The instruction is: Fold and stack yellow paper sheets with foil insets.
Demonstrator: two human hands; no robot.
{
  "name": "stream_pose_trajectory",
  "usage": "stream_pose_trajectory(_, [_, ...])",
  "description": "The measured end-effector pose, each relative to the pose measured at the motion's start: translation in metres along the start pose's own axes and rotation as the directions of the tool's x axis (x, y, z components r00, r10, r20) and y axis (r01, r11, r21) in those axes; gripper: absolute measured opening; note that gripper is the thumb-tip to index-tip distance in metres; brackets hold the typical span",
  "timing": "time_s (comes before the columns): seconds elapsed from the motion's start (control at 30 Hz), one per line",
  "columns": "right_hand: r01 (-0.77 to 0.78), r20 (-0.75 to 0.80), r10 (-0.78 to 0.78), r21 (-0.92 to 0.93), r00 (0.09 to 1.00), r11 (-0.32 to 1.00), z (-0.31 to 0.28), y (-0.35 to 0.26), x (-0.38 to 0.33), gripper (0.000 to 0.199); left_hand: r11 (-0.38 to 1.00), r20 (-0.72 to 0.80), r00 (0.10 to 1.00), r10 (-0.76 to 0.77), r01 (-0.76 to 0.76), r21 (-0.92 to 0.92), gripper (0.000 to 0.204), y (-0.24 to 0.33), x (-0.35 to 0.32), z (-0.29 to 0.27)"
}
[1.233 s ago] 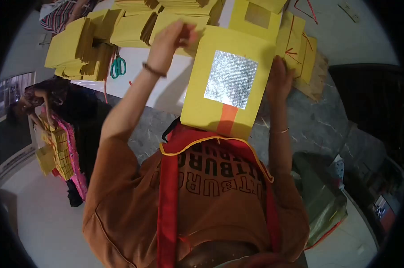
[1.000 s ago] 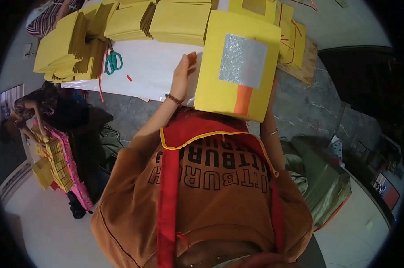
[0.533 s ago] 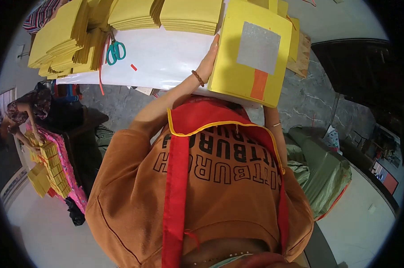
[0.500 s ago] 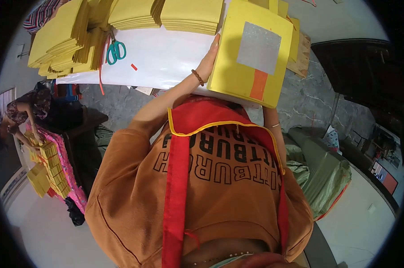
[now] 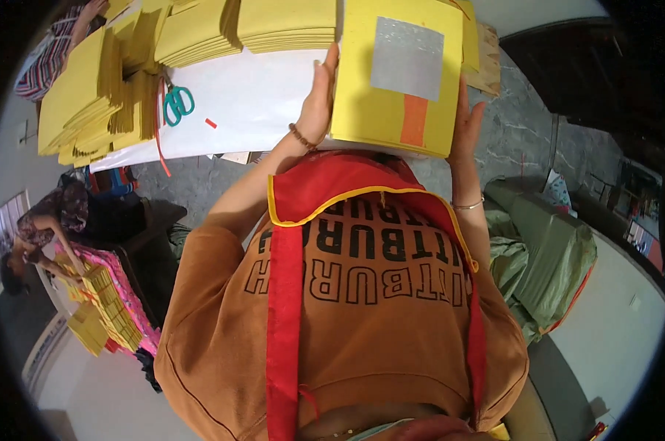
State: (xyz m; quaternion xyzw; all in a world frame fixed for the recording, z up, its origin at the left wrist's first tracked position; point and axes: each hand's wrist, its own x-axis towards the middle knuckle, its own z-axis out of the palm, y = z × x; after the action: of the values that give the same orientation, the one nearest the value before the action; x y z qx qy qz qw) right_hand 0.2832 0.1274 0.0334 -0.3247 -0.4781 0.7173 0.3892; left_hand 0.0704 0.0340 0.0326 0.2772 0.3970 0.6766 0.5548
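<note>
A thick stack of yellow paper [image 5: 358,110], which looks like joss paper, rests at the right end of the white-covered table. Its top sheet bears a silver square [image 5: 407,59] and an orange strip [image 5: 414,120]. My left hand [image 5: 319,101] lies along the stack's left side, fingers stretched out and a bead bracelet at the wrist. Against the right side is my right hand [image 5: 465,128], open with the thumb apart; some of its fingers are hidden behind the stack's edge. Neither hand wraps around the paper.
More yellow paper stacks [image 5: 287,26] line the table's far side and left end [image 5: 83,95]. Teal-handled scissors [image 5: 177,105] lie near a red scrap [image 5: 211,123] on the white cover [image 5: 252,95]. Another person [image 5: 53,220] handles yellow bundles at far left. A green-wrapped bundle [image 5: 545,250] stands right.
My right hand has come up from beneath the stack's near edge to its right side. My left hand has shifted slightly nearer. The view has moved a little, and a person's arm shows at top left.
</note>
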Motion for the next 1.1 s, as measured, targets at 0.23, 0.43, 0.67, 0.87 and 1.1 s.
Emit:
stream_pose_trajectory(0.23, [-0.241, 0.231, -0.212, 0.97, 0.95, -0.024, 0.009, 0.006, -0.016, 0.078, 0.951, -0.023, 0.997, 0.073, -0.062, 0.302, 0.076, 0.008, -0.014, 0.014])
stream_pose_trajectory(0.43, [-0.198, 0.184, -0.173, 0.978, 0.968, -0.069, 0.015, -0.004, -0.017, 0.079, 0.946, 0.005, 0.999, 0.046, -0.045, 0.322, 0.074, 0.009, -0.016, 0.012])
stream_pose_trajectory(0.67, [0.167, -0.024, -0.168, -0.02, 0.986, 0.986, 0.008, -0.008, -0.024, 0.079, 0.671, -0.019, 0.954, 0.299, -0.196, 0.715, 0.062, 0.036, 0.023, -0.007])
stream_pose_trajectory(0.87, [0.154, 0.013, -0.154, -0.202, 0.988, 0.967, 0.01, -0.01, -0.038, 0.073, 0.393, 0.408, 0.864, 0.296, -0.5, 0.772, 0.065, 0.092, 0.141, 0.004])
stream_pose_trajectory(1.1, [0.343, 0.201, -0.28, -0.61, 0.939, 0.715, 0.014, -0.013, -0.044, 0.105, 0.133, 0.199, 0.852, -0.484, -0.153, 0.979, 0.092, 0.101, 0.206, 0.027])
